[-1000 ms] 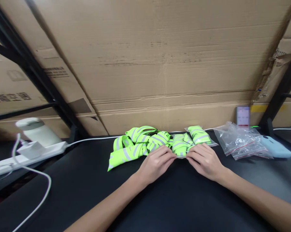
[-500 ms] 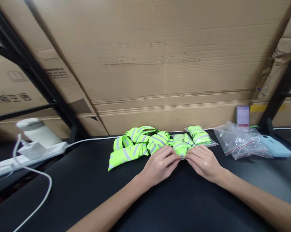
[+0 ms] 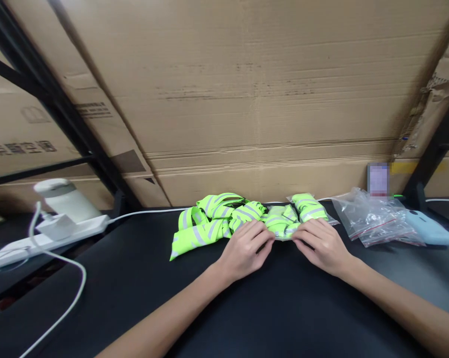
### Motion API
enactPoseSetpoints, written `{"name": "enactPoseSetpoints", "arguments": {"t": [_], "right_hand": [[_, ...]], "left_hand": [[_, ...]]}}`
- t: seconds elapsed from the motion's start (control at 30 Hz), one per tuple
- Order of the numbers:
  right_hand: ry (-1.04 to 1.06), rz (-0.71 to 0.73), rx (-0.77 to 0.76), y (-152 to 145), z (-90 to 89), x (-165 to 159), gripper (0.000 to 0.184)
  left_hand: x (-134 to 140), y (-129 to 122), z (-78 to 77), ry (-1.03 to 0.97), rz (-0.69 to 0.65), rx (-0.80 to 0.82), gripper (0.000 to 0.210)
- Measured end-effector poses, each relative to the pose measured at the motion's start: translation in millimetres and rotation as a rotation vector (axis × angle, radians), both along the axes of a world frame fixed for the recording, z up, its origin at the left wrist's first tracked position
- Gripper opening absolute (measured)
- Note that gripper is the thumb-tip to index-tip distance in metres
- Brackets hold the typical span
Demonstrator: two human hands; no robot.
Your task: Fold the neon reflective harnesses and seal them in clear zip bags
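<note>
A clear plastic bag (image 3: 281, 222) holds folded neon-green straps with silver reflective stripes, its near edge toward me. My left hand (image 3: 247, 249) pinches the left end of that edge, fingers closed. At the right end my right hand (image 3: 323, 246) pinches the same edge between thumb and fingers. Just behind my right hand lies another bagged green strap bundle (image 3: 309, 208). Loose green reflective straps (image 3: 200, 234) are heaped to the left, touching the bag's side. My fingers cover the bag's near corners.
Empty zip bags (image 3: 377, 219) lie at the right beside a light-blue case-like object (image 3: 431, 227). On the left, a white power strip (image 3: 90, 228) with a plug and cable sits by a white bottle (image 3: 69, 199). Cardboard (image 3: 246, 124) walls the back of the black table (image 3: 134, 278).
My hands have moved slightly apart along the bag's near edge, showing more of it between them. The view has shifted slightly.
</note>
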State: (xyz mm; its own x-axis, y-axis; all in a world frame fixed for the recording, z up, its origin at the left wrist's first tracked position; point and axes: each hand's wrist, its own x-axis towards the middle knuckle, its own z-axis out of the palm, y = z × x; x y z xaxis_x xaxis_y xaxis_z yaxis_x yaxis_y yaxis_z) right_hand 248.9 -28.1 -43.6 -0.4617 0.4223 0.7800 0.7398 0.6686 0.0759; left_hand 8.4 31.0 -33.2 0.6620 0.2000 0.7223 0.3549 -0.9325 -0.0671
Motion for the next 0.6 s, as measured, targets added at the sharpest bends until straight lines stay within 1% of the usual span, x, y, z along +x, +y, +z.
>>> {"name": "enactPoseSetpoints", "arguments": {"t": [0.17, 0.3, 0.43, 0.6], "right_hand": [[-0.039, 0.022, 0.013, 1.6, -2.4, -1.9, 0.012], [-0.019, 0.014, 0.011, 0.6, -2.5, -3.7, 0.011], [0.024, 0.011, 0.012, -0.2, -3.0, -1.6, 0.009], [0.033, 0.055, 0.011, 1.1, -4.3, 0.2, 0.012]], "left_hand": [[1.9, 0.4, -2.2, 0.001, -0.054, 0.02, 0.01], [1.3, 2.4, -5.3, 0.014, -0.085, -0.002, 0.013], [2.5, 1.3, -4.9, 0.019, -0.078, -0.017, 0.014], [6.8, -3.4, -3.1, -0.006, -0.044, -0.026, 0.011]]}}
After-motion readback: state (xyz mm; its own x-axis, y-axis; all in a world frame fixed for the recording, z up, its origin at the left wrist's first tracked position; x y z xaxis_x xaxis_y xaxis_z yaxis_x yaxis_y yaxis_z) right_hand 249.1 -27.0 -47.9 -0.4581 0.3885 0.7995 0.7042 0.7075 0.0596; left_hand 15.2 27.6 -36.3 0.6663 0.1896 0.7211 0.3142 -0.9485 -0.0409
